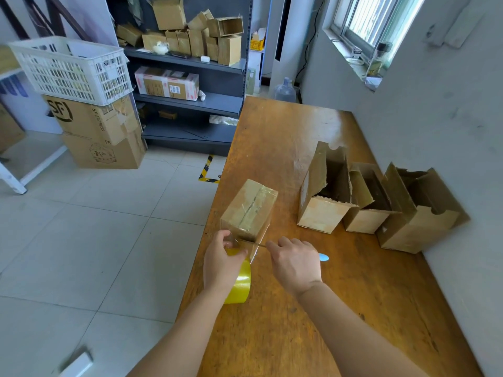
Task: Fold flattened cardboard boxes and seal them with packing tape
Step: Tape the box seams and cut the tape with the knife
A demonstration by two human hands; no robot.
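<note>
Curled over the top of the yellow tape roll (241, 285), the left hand (221, 265) grips it at the desk's (285, 148) left edge, thumb and fingers closing just at the near lower corner of the taped box (249, 210). The forearm comes up from the lower left, with the wrist straight and the back of the hand facing up. The right hand (295, 263) is closed in a fist round a cutter (324, 257). Its blue end sticks out past the little finger, and its thin blade reaches left to the box's near corner beside the left fingers. The box stands on the desk close to the left edge, with clear tape along its top seam. Three open-topped boxes (324, 213) sit in a row along the desk's right edge, by the wall (435, 126).
</note>
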